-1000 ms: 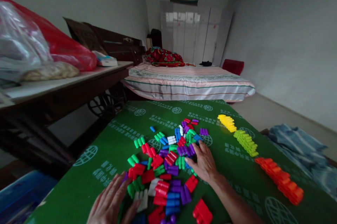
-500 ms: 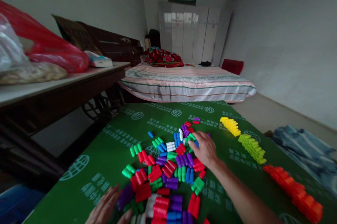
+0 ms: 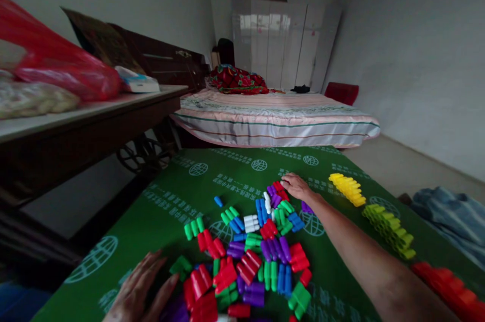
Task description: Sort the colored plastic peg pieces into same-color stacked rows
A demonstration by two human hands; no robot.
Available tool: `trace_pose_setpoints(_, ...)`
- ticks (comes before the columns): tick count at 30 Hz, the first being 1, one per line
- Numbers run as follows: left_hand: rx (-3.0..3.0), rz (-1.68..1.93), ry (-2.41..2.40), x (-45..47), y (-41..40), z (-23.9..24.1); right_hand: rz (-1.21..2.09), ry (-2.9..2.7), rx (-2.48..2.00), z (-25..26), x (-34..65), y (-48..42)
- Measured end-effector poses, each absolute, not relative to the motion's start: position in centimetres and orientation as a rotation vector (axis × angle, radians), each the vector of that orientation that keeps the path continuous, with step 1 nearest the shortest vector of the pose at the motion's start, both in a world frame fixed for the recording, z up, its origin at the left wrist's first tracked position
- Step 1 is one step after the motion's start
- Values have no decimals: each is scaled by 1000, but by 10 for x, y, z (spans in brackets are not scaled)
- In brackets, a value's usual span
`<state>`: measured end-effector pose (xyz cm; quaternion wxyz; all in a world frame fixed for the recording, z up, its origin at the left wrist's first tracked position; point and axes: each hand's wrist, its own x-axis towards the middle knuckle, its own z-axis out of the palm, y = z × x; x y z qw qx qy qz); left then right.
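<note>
A loose heap of plastic building blocks (image 3: 271, 251), in red, green, blue, purple and white, spreads over the green board. At the heap's left edge lies my left hand (image 3: 138, 289), thumb apart from the fingers and close to a green block (image 3: 181, 267). My right hand (image 3: 298, 186) reaches to the far end of the heap, palm down, its fingertips beside red blocks (image 3: 281, 191). Those fingers look stretched out and bent slightly down; what lies under them is hidden. A purple block (image 3: 306, 207) sits under the right wrist.
Rows of joined yellow (image 3: 347, 189), lime (image 3: 389, 231) and orange-red blocks (image 3: 449, 289) line the right side of the green board (image 3: 235, 175). A bed (image 3: 276, 120) stands beyond it. Bags rest on a side table (image 3: 91, 112) at left. Blue cloth (image 3: 447, 216) lies at right.
My right hand has moved away from me, from the green blocks to the heap's far end, over where small red and purple blocks lay. My left hand stays beside the heap; the view has shifted.
</note>
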<state>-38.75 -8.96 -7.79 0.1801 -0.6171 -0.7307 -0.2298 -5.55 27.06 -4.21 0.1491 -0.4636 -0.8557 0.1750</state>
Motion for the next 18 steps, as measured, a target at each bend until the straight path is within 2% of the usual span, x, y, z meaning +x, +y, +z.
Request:
trace_pose_setpoints(6, -1712, -666, -2206, -383, -46, -53, 661, -2315, -1220, -50, -24, 211)
trace_pose_setpoints(18, -1573, -379, -2561, -375, 22, -23, 891, -1919, -1219, -56, -34, 135)
